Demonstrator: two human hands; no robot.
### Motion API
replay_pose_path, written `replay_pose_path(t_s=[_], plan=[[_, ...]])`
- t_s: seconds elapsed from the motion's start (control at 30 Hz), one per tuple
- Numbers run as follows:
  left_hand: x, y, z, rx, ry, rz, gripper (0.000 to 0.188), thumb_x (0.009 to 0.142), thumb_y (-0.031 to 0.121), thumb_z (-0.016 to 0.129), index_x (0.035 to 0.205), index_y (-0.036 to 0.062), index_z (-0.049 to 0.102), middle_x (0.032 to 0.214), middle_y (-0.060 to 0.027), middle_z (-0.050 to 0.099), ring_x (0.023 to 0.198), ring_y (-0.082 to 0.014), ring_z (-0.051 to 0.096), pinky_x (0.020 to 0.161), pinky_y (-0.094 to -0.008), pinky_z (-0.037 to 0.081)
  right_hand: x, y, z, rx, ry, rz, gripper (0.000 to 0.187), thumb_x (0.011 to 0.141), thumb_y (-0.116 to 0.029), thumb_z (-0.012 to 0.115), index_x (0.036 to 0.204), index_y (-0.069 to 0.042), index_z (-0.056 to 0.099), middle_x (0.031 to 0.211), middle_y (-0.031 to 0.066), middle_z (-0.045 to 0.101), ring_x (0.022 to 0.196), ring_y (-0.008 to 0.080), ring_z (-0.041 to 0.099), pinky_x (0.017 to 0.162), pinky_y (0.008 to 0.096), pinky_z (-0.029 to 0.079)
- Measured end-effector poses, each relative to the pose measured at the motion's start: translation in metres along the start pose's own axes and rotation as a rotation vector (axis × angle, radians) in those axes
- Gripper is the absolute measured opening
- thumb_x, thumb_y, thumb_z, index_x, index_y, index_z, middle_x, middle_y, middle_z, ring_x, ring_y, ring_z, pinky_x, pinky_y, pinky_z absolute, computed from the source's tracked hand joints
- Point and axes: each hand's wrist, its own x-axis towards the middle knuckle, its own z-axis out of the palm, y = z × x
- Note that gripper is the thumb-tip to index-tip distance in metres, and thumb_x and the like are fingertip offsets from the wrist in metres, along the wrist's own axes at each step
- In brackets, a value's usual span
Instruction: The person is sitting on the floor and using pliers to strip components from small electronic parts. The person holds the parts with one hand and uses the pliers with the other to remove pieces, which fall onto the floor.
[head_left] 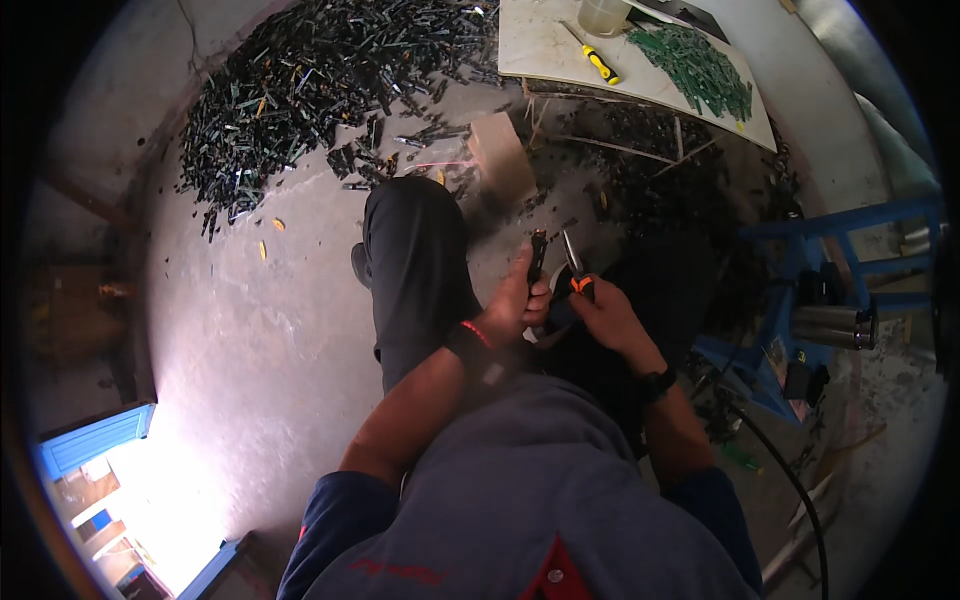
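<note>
Above my lap, my left hand (pixel 518 300) is closed around a small dark strip-like piece (pixel 538 255), held upright with its top end showing. A red band circles that wrist. My right hand (pixel 612 318) grips pliers (pixel 573 252) with orange and black handles. Their metal jaws point up, beside the dark piece and apart from it; whether the jaws are open I cannot tell. Ahead of my knees stands a brown block (pixel 502 155) on the floor.
A large heap of dark strips (pixel 290 100) covers the floor at the far left. At the far right, a pale tabletop (pixel 540 55) bears green strips (pixel 695 70), a yellow-handled screwdriver (pixel 597 60) and a clear container (pixel 603 17). A blue frame (pixel 800 235) and a black cable (pixel 795 480) lie rightward.
</note>
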Motion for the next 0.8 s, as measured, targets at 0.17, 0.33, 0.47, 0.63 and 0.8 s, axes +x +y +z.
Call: replay_pose_path(t_s=[0.17,0.33,0.47,0.63,0.8], plan=[[0.000,-0.002,-0.001,0.059,0.028,0.074,0.061,0.089,0.068,0.027,0.058,0.0151,0.030,0.050,0.0039,0.022,0.038,-0.0091,0.017,0.037,-0.0258,0.013,-0.001,-0.015,0.000,-0.151,0.008,-0.003,0.026,0.085,-0.021,0.054,0.097,0.001,0.053,0.085,0.0238,0.061,0.083,0.0417,0.058,0.069,0.0471,0.046],[0.004,-0.004,-0.002,0.124,0.078,0.090,0.062,0.089,0.068,0.028,0.058,0.0149,0.029,0.049,0.0038,0.022,0.038,-0.0089,0.017,0.037,-0.0263,0.012,0.003,-0.015,0.007,-0.316,0.030,-0.035,0.024,0.084,-0.019,0.055,0.095,0.002,0.052,0.082,0.0225,0.061,0.078,0.0406,0.060,0.068,0.0479,0.047],[0.001,-0.003,0.000,0.174,0.079,0.129,0.062,0.089,0.069,0.029,0.057,0.0151,0.028,0.049,0.0039,0.022,0.038,-0.0089,0.018,0.038,-0.0263,0.012,0.002,-0.019,0.008,-0.420,0.093,-0.059,0.023,0.082,-0.017,0.055,0.095,0.001,0.051,0.081,0.0212,0.061,0.077,0.0393,0.060,0.066,0.0478,0.048],[-0.001,-0.002,0.001,0.199,0.076,0.157,0.062,0.089,0.068,0.030,0.056,0.0154,0.027,0.049,0.0040,0.022,0.038,-0.0087,0.018,0.038,-0.0262,0.012,0.002,-0.014,0.011,-0.509,0.169,-0.114,0.024,0.079,-0.015,0.056,0.097,0.000,0.052,0.083,0.0185,0.062,0.077,0.0363,0.061,0.066,0.0457,0.049],[0.001,-0.003,-0.003,0.245,0.083,0.185,0.061,0.088,0.069,0.032,0.059,0.0150,0.034,0.050,0.0033,0.028,0.040,-0.0094,0.021,0.040,-0.0263,0.017,0.002,-0.020,0.017,-0.628,0.222,-0.082,0.025,0.078,-0.014,0.057,0.099,-0.002,0.052,0.088,0.0158,0.061,0.081,0.0331,0.061,0.066,0.0436,0.051]])
